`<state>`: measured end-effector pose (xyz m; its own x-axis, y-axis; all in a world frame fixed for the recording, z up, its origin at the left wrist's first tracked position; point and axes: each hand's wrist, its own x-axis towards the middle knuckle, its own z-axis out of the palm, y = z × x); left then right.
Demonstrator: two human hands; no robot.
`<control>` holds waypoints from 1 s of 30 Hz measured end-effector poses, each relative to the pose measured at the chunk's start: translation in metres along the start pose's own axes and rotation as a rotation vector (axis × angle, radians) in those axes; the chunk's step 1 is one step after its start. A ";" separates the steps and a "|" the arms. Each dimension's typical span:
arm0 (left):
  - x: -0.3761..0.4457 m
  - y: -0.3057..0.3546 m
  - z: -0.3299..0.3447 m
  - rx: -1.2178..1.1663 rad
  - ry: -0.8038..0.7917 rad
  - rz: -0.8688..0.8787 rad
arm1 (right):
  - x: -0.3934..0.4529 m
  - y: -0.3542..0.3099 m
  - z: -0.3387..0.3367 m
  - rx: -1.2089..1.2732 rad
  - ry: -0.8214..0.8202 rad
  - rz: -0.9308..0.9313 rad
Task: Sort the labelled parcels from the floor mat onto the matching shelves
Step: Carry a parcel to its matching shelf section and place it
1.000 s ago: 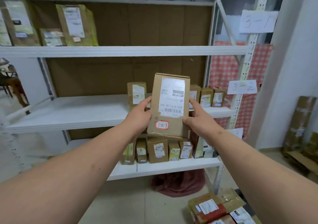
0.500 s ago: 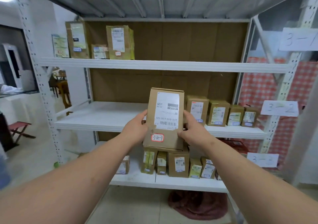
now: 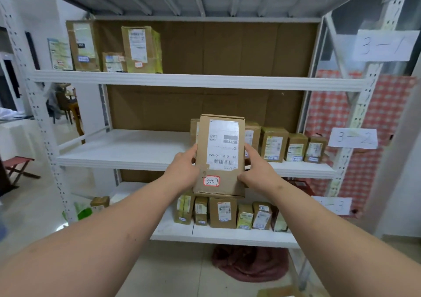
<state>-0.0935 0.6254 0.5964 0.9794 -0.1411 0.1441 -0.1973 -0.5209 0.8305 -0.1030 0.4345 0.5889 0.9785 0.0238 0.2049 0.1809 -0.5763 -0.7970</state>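
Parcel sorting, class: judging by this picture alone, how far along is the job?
Done: parcels already stand on the top shelf, middle shelf and bottom shelf. In hand: the left hand and right hand hold a box tagged 3-2-something before the middle shelf. Left: shelving it; the floor mat is out of view.

A brown cardboard parcel (image 3: 219, 157) is being held upright before the middle shelf (image 3: 127, 153), its shipping label upside down, a red-bordered sticker (image 3: 211, 181) reading 3-2-7.
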 end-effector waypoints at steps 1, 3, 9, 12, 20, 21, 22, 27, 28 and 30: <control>0.002 0.003 0.008 -0.002 -0.006 0.008 | -0.002 0.006 -0.006 -0.006 0.016 -0.001; 0.010 0.007 0.026 -0.012 -0.021 0.022 | -0.007 0.019 -0.020 -0.005 0.050 -0.002; 0.022 0.039 0.086 0.012 -0.065 0.093 | -0.027 0.055 -0.076 -0.004 0.145 0.071; 0.027 0.058 0.117 0.000 -0.107 0.140 | -0.039 0.071 -0.102 0.021 0.200 0.106; 0.033 0.087 0.177 -0.048 -0.203 0.138 | -0.065 0.107 -0.145 0.037 0.293 0.202; 0.034 0.088 0.180 -0.038 -0.207 0.135 | -0.065 0.110 -0.147 0.038 0.294 0.206; 0.034 0.088 0.182 -0.032 -0.210 0.131 | -0.064 0.112 -0.148 0.037 0.293 0.211; 0.036 0.074 0.174 -0.038 -0.215 0.076 | -0.049 0.119 -0.135 0.062 0.247 0.221; 0.038 0.069 0.169 -0.055 -0.214 0.057 | -0.045 0.118 -0.129 0.068 0.227 0.213; 0.042 0.056 0.157 -0.091 -0.213 0.031 | -0.035 0.115 -0.115 0.076 0.184 0.210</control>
<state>-0.0702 0.4584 0.5641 0.9401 -0.3352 0.0616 -0.2131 -0.4372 0.8738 -0.1281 0.2730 0.5551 0.9622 -0.2421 0.1245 -0.0103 -0.4895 -0.8720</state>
